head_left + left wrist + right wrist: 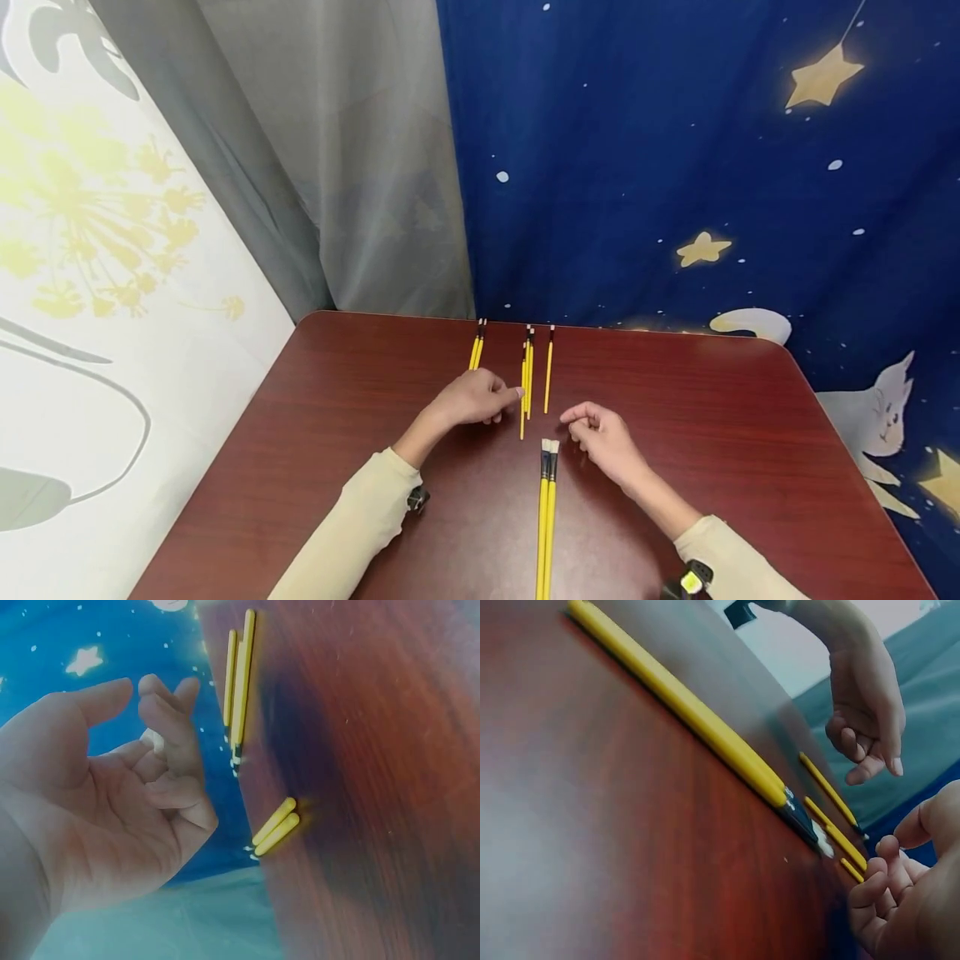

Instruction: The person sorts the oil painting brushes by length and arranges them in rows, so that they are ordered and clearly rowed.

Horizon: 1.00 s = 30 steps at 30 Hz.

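My left hand [474, 396] hovers over the table with its fingers loosely bent. The left wrist view shows a gap between thumb and forefinger and nothing held. In the head view its thumb tip overlaps a middle group of thin yellow paintbrushes [530, 375]. Left of that group, a pair of thin paintbrushes [476, 346] is partly hidden behind the hand. A lone thin paintbrush [549, 375] lies to the right. My right hand [606, 440], loosely curled and holding nothing, is beside the pale bristles of two larger yellow paintbrushes [546, 525] lying side by side.
The dark red wooden table [735, 467] has rounded far corners. Behind it hang a grey curtain [390, 167] and a blue star-patterned curtain [637, 167]. A white patterned panel [112, 292] stands along the left.
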### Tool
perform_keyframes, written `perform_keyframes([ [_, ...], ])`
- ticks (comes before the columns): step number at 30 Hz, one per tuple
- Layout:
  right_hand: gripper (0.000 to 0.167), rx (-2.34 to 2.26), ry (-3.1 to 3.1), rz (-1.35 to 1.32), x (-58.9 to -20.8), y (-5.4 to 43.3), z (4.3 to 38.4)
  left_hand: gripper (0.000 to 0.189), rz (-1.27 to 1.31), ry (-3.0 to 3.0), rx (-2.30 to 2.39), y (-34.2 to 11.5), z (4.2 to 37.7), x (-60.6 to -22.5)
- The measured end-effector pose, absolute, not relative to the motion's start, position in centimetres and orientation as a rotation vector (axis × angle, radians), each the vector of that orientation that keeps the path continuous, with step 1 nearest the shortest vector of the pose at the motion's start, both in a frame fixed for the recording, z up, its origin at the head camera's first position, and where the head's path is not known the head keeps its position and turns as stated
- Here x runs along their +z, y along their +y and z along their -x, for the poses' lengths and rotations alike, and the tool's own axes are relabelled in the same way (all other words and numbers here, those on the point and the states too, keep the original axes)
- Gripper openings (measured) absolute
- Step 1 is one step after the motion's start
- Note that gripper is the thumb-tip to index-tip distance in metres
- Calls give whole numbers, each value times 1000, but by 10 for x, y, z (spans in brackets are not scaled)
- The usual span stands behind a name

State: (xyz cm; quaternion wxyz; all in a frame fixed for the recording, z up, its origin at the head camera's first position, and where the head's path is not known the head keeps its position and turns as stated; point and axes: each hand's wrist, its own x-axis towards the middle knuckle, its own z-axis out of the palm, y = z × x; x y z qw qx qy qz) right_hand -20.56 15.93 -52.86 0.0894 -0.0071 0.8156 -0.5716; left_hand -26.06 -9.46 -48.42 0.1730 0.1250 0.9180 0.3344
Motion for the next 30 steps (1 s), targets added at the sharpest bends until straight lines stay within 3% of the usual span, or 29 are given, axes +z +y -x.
perform_keyframes([
  [7,24,-1689,2411,-32,-523,151,232,45,-290,2698,981,-88,283,-486],
  [13,20,-1351,2766,68,-513,139,252,28,-216,2855,944,-77,298,-491],
  [30,19,-795,3026,-61,-511,123,288,28,-246,3093,399,-56,316,-505],
])
